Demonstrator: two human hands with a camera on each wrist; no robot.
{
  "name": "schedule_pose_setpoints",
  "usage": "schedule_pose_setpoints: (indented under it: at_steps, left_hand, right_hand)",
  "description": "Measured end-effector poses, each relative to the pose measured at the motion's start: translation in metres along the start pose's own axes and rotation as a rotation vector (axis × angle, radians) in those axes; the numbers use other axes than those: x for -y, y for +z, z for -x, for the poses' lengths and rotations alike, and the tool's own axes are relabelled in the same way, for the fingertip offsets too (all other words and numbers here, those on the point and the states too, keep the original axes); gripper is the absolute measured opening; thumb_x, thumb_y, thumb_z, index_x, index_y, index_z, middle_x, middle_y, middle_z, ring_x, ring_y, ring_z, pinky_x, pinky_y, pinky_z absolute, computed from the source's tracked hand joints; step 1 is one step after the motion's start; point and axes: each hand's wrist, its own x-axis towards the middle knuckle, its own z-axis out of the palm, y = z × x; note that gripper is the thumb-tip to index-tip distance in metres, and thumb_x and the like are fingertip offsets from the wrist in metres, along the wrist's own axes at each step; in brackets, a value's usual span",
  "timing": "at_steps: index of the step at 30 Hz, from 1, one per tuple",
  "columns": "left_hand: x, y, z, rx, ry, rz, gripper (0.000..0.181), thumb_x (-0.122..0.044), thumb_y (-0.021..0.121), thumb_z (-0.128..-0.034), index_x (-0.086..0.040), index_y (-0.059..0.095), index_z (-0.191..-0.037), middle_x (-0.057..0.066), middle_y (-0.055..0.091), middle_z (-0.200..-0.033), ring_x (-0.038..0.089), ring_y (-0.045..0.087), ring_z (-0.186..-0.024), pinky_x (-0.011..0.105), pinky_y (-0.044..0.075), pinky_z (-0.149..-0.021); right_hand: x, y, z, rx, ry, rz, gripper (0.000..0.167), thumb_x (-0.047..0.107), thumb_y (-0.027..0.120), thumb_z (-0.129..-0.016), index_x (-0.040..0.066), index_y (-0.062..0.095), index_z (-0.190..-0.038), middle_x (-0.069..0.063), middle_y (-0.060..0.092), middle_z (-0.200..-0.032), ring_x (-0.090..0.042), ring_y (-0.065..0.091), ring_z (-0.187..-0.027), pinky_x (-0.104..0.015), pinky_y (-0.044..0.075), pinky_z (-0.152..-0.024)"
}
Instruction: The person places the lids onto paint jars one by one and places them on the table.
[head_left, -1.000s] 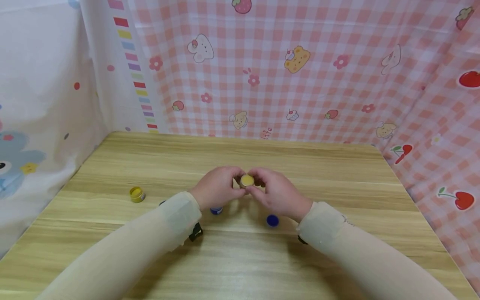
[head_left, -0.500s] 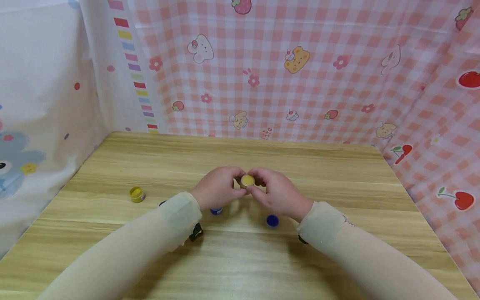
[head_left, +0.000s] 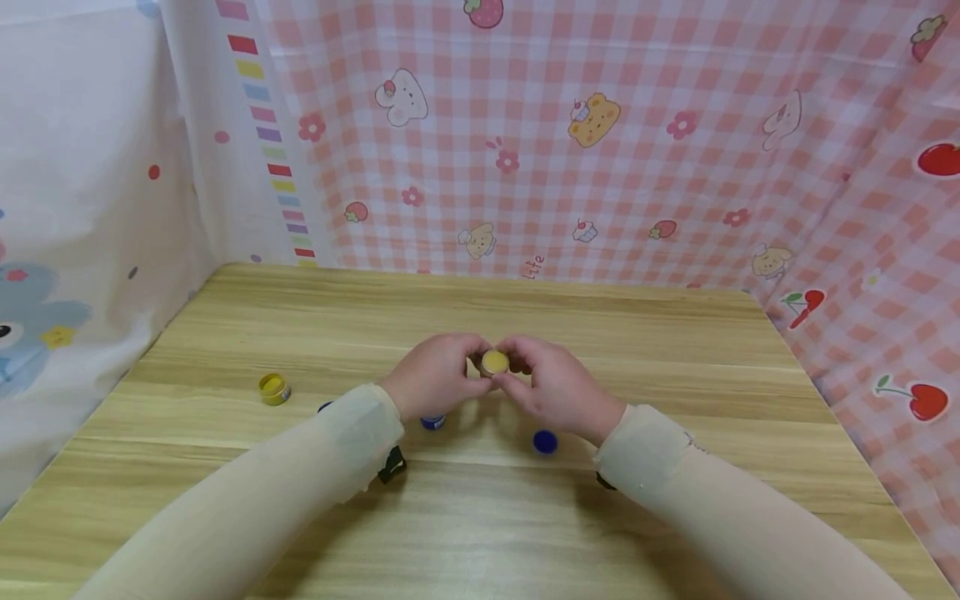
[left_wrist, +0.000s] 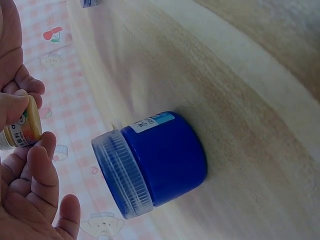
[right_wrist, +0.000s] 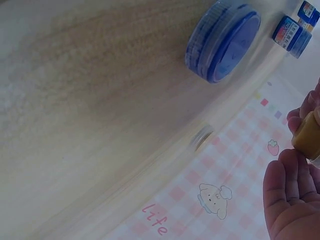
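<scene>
Both hands meet over the middle of the table around a small yellow jar (head_left: 494,362). The left hand (head_left: 437,375) grips it from the left and the right hand (head_left: 558,389) pinches it from the right, thumbs on the near side. Its printed label shows in the left wrist view, where the jar (left_wrist: 24,125) sits between fingertips. Part of the yellow jar (right_wrist: 307,136) is cut off by the right wrist view's edge. Below the left hand stands a blue jar (head_left: 432,422) with a clear ridged lid (left_wrist: 122,174).
A blue lid-like disc (head_left: 545,442) lies below the right hand. Another yellow jar (head_left: 274,389) stands at the left, and a blue object (head_left: 325,407) is mostly behind the left sleeve. A small clear ring-like piece (right_wrist: 202,138) lies farther back. Patterned cloth (head_left: 525,192) borders the table.
</scene>
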Motion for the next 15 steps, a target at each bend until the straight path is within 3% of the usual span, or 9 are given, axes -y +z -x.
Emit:
schedule_pose_setpoints:
  at_steps: [4,7,12,15]
  left_hand:
    - [0.0008,0.0006,-0.0001,-0.006,0.005,-0.001,0.025,-0.032,0.079,-0.0951,-0.014,0.073,-0.113,-0.005,0.073,-0.099,0.011,0.063,-0.083,0.028,0.053,-0.073]
    - [0.0012,0.0008,-0.0002,-0.013,0.010,-0.005,0.025,-0.032,0.079,-0.0951,-0.014,0.074,-0.111,-0.005,0.074,-0.099,0.010,0.063,-0.084,0.029,0.053,-0.075]
    - [0.0009,0.0002,0.0002,-0.008,0.002,-0.004,0.025,-0.030,0.078,-0.0954,-0.015,0.073,-0.114,-0.006,0.073,-0.099,0.011,0.063,-0.084,0.030,0.053,-0.075]
    - [0.0006,0.0001,0.0003,-0.006,-0.001,-0.003,0.024,-0.030,0.078,-0.0956,-0.015,0.073,-0.114,-0.006,0.073,-0.098,0.012,0.062,-0.083,0.030,0.052,-0.074]
  right_hand:
    - [-0.0030,0.0009,0.0003,-0.003,-0.041,0.011,0.045,0.019,0.066,-0.104,0.003,0.057,-0.145,-0.013,0.071,-0.133,-0.025,0.071,-0.114,-0.046,0.059,-0.099]
    - [-0.0043,0.0015,-0.0001,-0.010,-0.063,0.016,0.040,0.019,0.064,-0.105,0.006,0.061,-0.142,-0.012,0.070,-0.134,-0.023,0.070,-0.113,-0.046,0.059,-0.099]
    - [-0.0028,0.0018,-0.0011,-0.001,-0.025,-0.005,0.030,0.021,0.065,-0.105,0.009,0.065,-0.132,-0.005,0.073,-0.123,-0.019,0.071,-0.109,-0.041,0.060,-0.093]
    - [-0.0022,0.0017,-0.0006,0.004,-0.011,-0.007,0.036,0.022,0.066,-0.105,0.006,0.061,-0.138,-0.006,0.073,-0.124,-0.020,0.072,-0.110,-0.040,0.060,-0.094]
